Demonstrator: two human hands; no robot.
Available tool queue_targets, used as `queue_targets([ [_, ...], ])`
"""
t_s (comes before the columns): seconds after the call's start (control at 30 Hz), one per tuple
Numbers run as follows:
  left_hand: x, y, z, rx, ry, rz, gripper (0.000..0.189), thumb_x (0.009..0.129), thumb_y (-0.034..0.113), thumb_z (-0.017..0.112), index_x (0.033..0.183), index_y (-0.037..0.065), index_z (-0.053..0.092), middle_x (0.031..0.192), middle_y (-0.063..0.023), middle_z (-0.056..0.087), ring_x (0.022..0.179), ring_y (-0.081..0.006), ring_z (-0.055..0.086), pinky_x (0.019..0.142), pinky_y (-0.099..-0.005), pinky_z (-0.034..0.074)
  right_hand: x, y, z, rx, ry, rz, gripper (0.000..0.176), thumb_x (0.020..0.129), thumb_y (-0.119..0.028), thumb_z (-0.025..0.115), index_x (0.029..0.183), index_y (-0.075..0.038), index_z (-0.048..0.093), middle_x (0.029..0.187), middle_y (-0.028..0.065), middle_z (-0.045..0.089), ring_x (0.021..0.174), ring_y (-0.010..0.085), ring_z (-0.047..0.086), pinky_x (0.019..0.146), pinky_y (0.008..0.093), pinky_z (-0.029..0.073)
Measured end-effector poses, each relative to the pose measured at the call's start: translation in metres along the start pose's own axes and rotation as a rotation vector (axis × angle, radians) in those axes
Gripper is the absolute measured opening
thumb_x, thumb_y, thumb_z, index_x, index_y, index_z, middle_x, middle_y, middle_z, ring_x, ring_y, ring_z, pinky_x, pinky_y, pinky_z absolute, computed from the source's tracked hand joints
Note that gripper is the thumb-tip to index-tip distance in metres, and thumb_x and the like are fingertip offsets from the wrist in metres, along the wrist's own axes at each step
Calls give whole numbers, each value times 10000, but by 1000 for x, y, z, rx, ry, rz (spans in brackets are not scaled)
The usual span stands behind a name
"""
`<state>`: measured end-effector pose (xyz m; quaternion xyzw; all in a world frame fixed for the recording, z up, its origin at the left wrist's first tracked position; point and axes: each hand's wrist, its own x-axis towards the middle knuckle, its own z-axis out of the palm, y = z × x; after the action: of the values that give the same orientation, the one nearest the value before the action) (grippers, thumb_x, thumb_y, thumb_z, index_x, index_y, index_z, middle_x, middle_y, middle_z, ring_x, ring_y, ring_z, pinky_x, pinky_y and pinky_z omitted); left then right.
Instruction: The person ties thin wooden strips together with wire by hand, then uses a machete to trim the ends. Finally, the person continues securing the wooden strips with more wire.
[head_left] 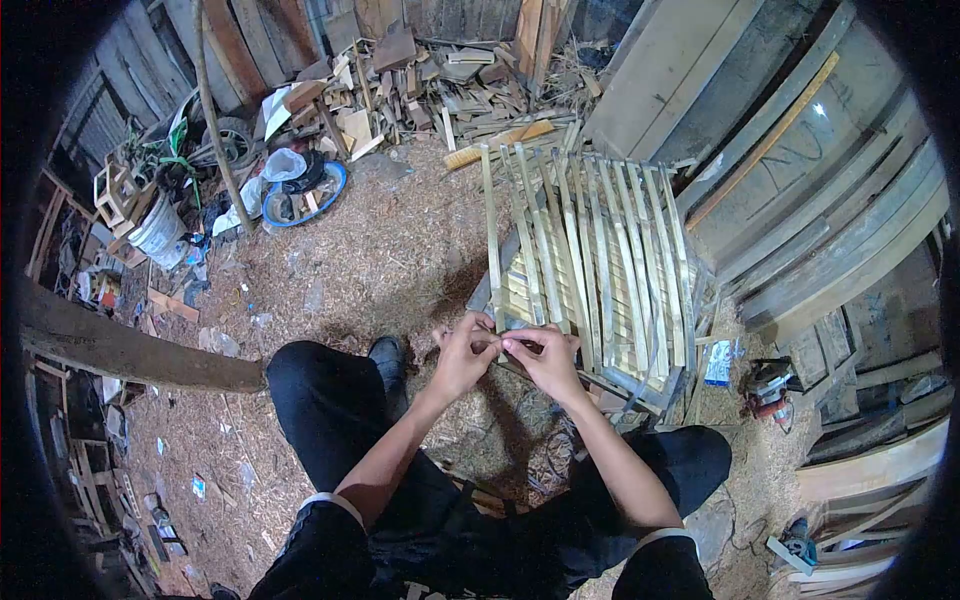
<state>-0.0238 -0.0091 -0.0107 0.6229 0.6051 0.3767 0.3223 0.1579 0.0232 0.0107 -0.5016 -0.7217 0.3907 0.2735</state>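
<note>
My left hand (466,356) and my right hand (546,358) meet in front of me, thumbs and forefingers pinched close together. Whatever lies between the fingertips is too small to make out. Just beyond them a row of long pale wooden strips (601,240) lies side by side across a low slatted wooden stand (648,394). The near ends of several strips are right behind my fingers, and my right hand overlaps a few in this view.
Wood scraps (430,85) are heaped along the back wall. A blue basin (330,205) and a white bucket (160,238) stand at left, near a thick beam (140,342). To the right lie a red power tool (768,400), a blue-and-white packet (718,362) and stacked planks (870,465).
</note>
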Motion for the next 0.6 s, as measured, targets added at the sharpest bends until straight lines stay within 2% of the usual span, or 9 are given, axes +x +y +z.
queue_targets([
  [0.17, 4, -11, -6, -135, -96, -9, 521, 915, 247, 736, 1354, 137, 478, 920, 5, 767, 896, -152, 660, 1032, -472, 182, 2, 11, 7, 49, 29, -8, 140, 921, -273, 719, 1017, -197, 787, 933, 19, 747, 998, 217, 586, 986, 479, 242],
  [0.23, 5, -6, -11, -190, -149, -27, 562, 917, 244, 735, 1398, 143, 462, 947, 2, 768, 940, -155, 659, 1048, -477, 173, -1, -3, 0, -94, 19, 1, 110, 924, -230, 702, 989, -179, 774, 931, 17, 738, 983, 206, 589, 963, 449, 255],
  [0.27, 4, -2, -12, -102, -140, -25, 576, 909, 235, 745, 1403, 136, 465, 947, -8, 771, 1000, -158, 668, 1056, -441, 249, -1, -8, -3, -95, 19, 1, 110, 924, -230, 702, 989, -179, 774, 931, 17, 738, 983, 206, 589, 963, 449, 255],
  [0.3, 4, 2, -13, -15, -132, -23, 591, 902, 225, 756, 1408, 128, 467, 948, -17, 774, 1061, -160, 676, 1065, -405, 325, -2, -12, -6, -184, 10, -91, 96, 913, -203, 702, 966, -162, 770, 938, 18, 735, 978, 198, 590, 954, 443, 265],
  [0.33, 5, 0, -12, -16, -133, -22, 591, 902, 225, 756, 1408, 128, 467, 948, -17, 774, 1061, -160, 676, 1065, -405, 325, -2, -13, -8, -274, 1, -183, 82, 901, -175, 702, 944, -146, 767, 945, 19, 732, 974, 189, 592, 944, 436, 275],
  [0.37, 6, -2, -11, -24, -133, -14, 592, 896, 222, 761, 1404, 127, 473, 947, -17, 774, 1048, -159, 682, 1052, -401, 348, -2, -12, -9, -273, 1, -182, 82, 901, -175, 702, 944, -146, 767, 945, 19, 732, 974, 189, 592, 944, 436, 275],
  [0.43, 6, -6, -12, -30, -132, -8, 593, 890, 218, 766, 1401, 126, 479, 945, -17, 775, 1036, -157, 688, 1039, -397, 372, -2, -9, -9, -450, 84, -424, 62, 851, -143, 734, 905, -129, 761, 932, -24, 723, 944, 162, 591, 946, 427, 280],
  [0.5, 6, -8, -11, -113, -161, -25, 609, 900, 222, 745, 1434, 155, 459, 976, 6, 767, 1068, -132, 628, 1076, -481, 174, -2, -6, -6, -517, 99, -460, 83, 826, -136, 750, 907, -129, 761, 942, -22, 723, 957, 160, 590, 942, 439, 290],
  [0.6, 8, -8, -13, -133, -160, -6, 571, 903, 221, 727, 1422, 147, 503, 955, 10, 764, 1075, -122, 612, 1066, -448, 177, -3, -5, -4, -605, 133, -504, 123, 790, -134, 774, 911, -127, 759, 951, -16, 717, 979, 158, 589, 936, 458, 308],
])
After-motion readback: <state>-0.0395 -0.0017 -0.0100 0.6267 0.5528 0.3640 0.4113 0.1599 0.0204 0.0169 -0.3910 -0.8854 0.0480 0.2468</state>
